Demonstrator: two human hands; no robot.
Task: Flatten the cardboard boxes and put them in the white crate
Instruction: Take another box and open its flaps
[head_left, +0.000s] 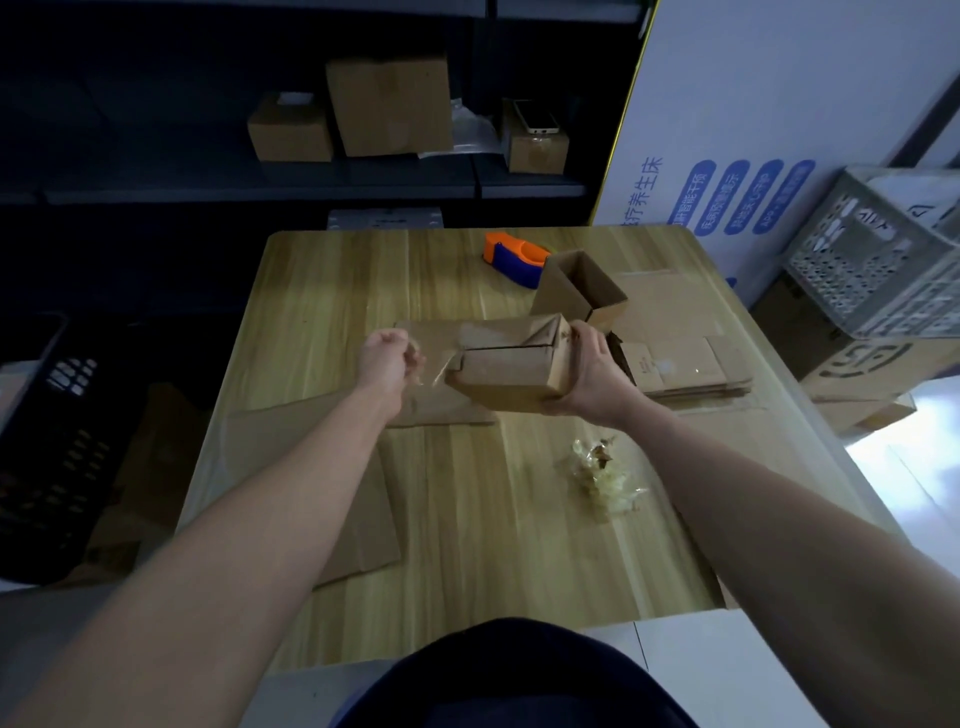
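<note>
My right hand (587, 376) grips a small brown cardboard box (511, 364) from its right side and holds it above the wooden table (322, 291). My left hand (387, 356) is closed just left of the box, pinching a strip of clear tape (434, 374) that stretches to the box's left end. An open-topped box (582, 288) stands behind it. A stack of flattened boxes (685, 366) lies to the right. More flat cardboard (363, 519) lies under my left forearm. The white crate (878, 254) sits tilted at the far right, off the table.
A blue and orange tape dispenser (517, 257) rests at the table's back. A crumpled wad of used tape (602, 473) lies front right. Dark shelves behind hold several boxes (389, 104). A black crate (47, 447) stands at the left.
</note>
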